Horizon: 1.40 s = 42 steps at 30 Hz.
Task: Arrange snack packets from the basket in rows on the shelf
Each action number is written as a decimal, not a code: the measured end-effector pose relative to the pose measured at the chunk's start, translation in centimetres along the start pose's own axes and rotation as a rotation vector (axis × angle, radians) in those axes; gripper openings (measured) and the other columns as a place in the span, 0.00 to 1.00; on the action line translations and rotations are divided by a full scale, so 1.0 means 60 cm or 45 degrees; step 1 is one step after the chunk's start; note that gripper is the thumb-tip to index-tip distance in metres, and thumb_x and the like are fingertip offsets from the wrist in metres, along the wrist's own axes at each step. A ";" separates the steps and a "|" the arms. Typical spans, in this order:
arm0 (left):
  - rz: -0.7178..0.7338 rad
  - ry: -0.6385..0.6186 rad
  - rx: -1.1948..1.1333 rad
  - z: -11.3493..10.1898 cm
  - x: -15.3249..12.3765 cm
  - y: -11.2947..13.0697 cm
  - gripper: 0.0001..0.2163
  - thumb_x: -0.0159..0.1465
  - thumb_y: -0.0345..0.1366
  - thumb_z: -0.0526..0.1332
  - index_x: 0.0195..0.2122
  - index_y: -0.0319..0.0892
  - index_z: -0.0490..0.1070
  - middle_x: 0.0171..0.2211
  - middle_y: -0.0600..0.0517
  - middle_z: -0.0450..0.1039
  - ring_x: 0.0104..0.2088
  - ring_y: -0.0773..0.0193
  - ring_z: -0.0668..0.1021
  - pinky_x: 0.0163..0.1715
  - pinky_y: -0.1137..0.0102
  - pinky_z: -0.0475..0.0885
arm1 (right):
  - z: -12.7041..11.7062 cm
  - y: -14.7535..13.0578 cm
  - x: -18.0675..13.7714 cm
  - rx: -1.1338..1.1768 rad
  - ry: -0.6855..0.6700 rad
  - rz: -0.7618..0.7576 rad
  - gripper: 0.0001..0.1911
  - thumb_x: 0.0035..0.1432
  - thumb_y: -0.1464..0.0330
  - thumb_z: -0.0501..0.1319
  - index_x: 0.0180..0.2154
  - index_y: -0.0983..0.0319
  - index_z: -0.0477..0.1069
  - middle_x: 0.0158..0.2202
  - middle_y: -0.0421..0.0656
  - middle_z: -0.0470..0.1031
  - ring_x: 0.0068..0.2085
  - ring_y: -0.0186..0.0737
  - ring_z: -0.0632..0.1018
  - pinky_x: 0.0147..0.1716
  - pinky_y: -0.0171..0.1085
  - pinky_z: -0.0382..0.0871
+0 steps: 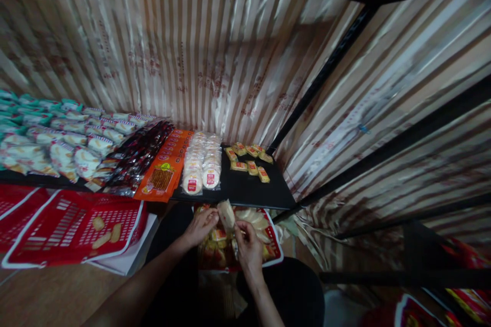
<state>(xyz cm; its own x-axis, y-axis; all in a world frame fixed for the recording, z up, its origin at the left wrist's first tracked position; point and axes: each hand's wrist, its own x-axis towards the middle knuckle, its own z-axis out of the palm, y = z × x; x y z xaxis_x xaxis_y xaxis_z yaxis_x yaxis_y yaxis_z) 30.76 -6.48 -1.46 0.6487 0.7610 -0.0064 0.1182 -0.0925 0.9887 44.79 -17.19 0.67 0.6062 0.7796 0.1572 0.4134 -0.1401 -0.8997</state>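
A pale wrapped snack packet [226,214] is held up between my two hands over a red basket [276,237] at my lap. My right hand [248,246] pinches the packet's lower right end. My left hand [200,226] has its fingers curled at the packet's left edge, closed on it as far as I can see. Under my hands the basket holds several yellow-wrapped snacks [219,235] and pale packets [253,218]. Small yellow snack packets [251,167] lie in loose rows on the black shelf [264,195] just beyond.
Along the shelf stand round white crackers [202,163], orange bags [163,173], dark packets [136,158] and many white packs [74,138]. Another red basket [72,219] with a few snacks sits at left. Black frame bars [326,71] and a striped curtain [184,36] bound the shelf.
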 end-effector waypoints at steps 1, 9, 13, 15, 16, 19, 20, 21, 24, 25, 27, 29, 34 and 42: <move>-0.047 0.006 -0.179 -0.003 0.003 0.000 0.21 0.60 0.51 0.53 0.45 0.39 0.69 0.42 0.43 0.73 0.37 0.59 0.76 0.35 0.67 0.71 | 0.000 -0.005 -0.004 -0.098 -0.029 -0.074 0.13 0.56 0.59 0.54 0.33 0.60 0.71 0.33 0.45 0.77 0.36 0.41 0.76 0.38 0.38 0.70; -0.285 -0.059 -0.898 -0.031 0.008 0.007 0.24 0.53 0.54 0.61 0.37 0.34 0.71 0.30 0.46 0.74 0.31 0.60 0.77 0.31 0.69 0.71 | 0.020 -0.022 -0.039 -0.498 -0.207 -0.650 0.12 0.59 0.71 0.54 0.39 0.56 0.75 0.40 0.43 0.76 0.42 0.40 0.75 0.43 0.40 0.70; -0.357 -0.075 -0.939 -0.034 -0.001 0.007 0.22 0.51 0.51 0.64 0.36 0.36 0.71 0.27 0.49 0.73 0.29 0.61 0.76 0.29 0.68 0.71 | 0.023 -0.032 -0.053 -0.608 -0.218 -0.722 0.14 0.58 0.72 0.54 0.42 0.53 0.74 0.40 0.43 0.75 0.42 0.40 0.74 0.42 0.39 0.71; -0.359 -0.067 -0.934 -0.034 -0.004 0.006 0.19 0.50 0.47 0.66 0.35 0.36 0.71 0.26 0.50 0.73 0.28 0.63 0.76 0.28 0.69 0.71 | 0.022 -0.035 -0.060 -0.627 -0.221 -0.729 0.14 0.58 0.73 0.54 0.41 0.54 0.74 0.40 0.43 0.75 0.42 0.41 0.74 0.42 0.40 0.71; -0.359 -0.060 -0.934 -0.034 -0.006 0.006 0.17 0.49 0.44 0.67 0.34 0.36 0.71 0.26 0.51 0.73 0.27 0.63 0.75 0.28 0.70 0.70 | 0.020 -0.036 -0.064 -0.629 -0.226 -0.723 0.14 0.58 0.73 0.54 0.40 0.54 0.75 0.40 0.43 0.74 0.42 0.41 0.74 0.42 0.40 0.71; -0.353 -0.032 -0.937 -0.036 -0.010 0.005 0.12 0.46 0.35 0.67 0.32 0.37 0.72 0.26 0.52 0.73 0.26 0.66 0.74 0.27 0.73 0.68 | 0.017 -0.031 -0.077 -0.609 -0.235 -0.694 0.14 0.58 0.73 0.52 0.40 0.55 0.74 0.42 0.44 0.74 0.44 0.41 0.73 0.43 0.40 0.70; -0.348 -0.023 -0.942 -0.037 -0.012 0.006 0.11 0.46 0.33 0.66 0.31 0.37 0.72 0.26 0.52 0.73 0.26 0.66 0.74 0.27 0.74 0.68 | 0.016 -0.028 -0.081 -0.590 -0.217 -0.679 0.14 0.58 0.73 0.52 0.40 0.56 0.74 0.43 0.45 0.74 0.45 0.41 0.73 0.44 0.41 0.70; -0.342 -0.014 -0.948 -0.038 -0.014 0.008 0.11 0.45 0.31 0.66 0.31 0.37 0.72 0.27 0.52 0.73 0.26 0.67 0.74 0.27 0.74 0.68 | 0.015 -0.023 -0.085 -0.565 -0.180 -0.656 0.14 0.58 0.72 0.52 0.41 0.56 0.74 0.44 0.45 0.73 0.46 0.42 0.72 0.45 0.42 0.69; -0.314 0.018 -0.978 -0.040 -0.021 0.015 0.13 0.44 0.29 0.64 0.33 0.38 0.71 0.29 0.52 0.73 0.28 0.67 0.75 0.30 0.74 0.69 | 0.011 -0.007 -0.093 -0.472 -0.017 -0.510 0.13 0.57 0.69 0.53 0.42 0.59 0.72 0.45 0.48 0.74 0.47 0.44 0.72 0.48 0.46 0.67; -0.306 0.029 -0.989 -0.040 -0.023 0.019 0.15 0.44 0.28 0.64 0.35 0.39 0.71 0.30 0.53 0.73 0.30 0.66 0.75 0.32 0.73 0.70 | 0.009 -0.001 -0.095 -0.431 0.027 -0.433 0.13 0.56 0.67 0.53 0.41 0.60 0.72 0.44 0.48 0.74 0.47 0.45 0.73 0.47 0.46 0.67; -0.301 0.039 -1.006 -0.042 -0.029 0.025 0.20 0.43 0.27 0.63 0.39 0.41 0.69 0.32 0.53 0.73 0.32 0.65 0.76 0.34 0.71 0.70 | 0.005 0.008 -0.097 -0.332 0.068 -0.262 0.14 0.55 0.64 0.53 0.40 0.61 0.72 0.41 0.49 0.75 0.43 0.45 0.75 0.44 0.45 0.69; -0.307 0.030 -1.012 -0.043 -0.034 0.030 0.23 0.42 0.25 0.61 0.42 0.42 0.68 0.34 0.53 0.73 0.33 0.64 0.76 0.35 0.70 0.71 | 0.002 0.015 -0.099 -0.233 0.067 -0.128 0.16 0.55 0.60 0.53 0.38 0.62 0.72 0.38 0.48 0.76 0.40 0.45 0.76 0.40 0.42 0.71; -0.341 -0.003 -0.994 -0.045 -0.040 0.034 0.23 0.41 0.24 0.59 0.42 0.41 0.68 0.33 0.53 0.72 0.31 0.65 0.76 0.32 0.70 0.70 | 0.005 0.019 -0.112 -0.128 0.019 -0.049 0.16 0.53 0.56 0.55 0.35 0.61 0.73 0.37 0.47 0.78 0.40 0.44 0.77 0.41 0.41 0.70; -0.356 -0.019 -0.951 -0.044 -0.032 0.027 0.16 0.40 0.25 0.57 0.33 0.39 0.70 0.26 0.55 0.70 0.26 0.67 0.73 0.28 0.73 0.67 | 0.013 0.033 -0.129 0.081 0.038 0.173 0.20 0.50 0.52 0.57 0.35 0.62 0.74 0.34 0.47 0.79 0.36 0.46 0.79 0.36 0.40 0.73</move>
<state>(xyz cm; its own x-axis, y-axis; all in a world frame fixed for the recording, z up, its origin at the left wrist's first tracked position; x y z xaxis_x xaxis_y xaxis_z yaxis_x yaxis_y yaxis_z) 27.70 -6.39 0.55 0.6801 0.6832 -0.2659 -0.2537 0.5596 0.7890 40.38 -23.01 -2.67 0.6742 0.7373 0.0434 0.2826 -0.2033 -0.9375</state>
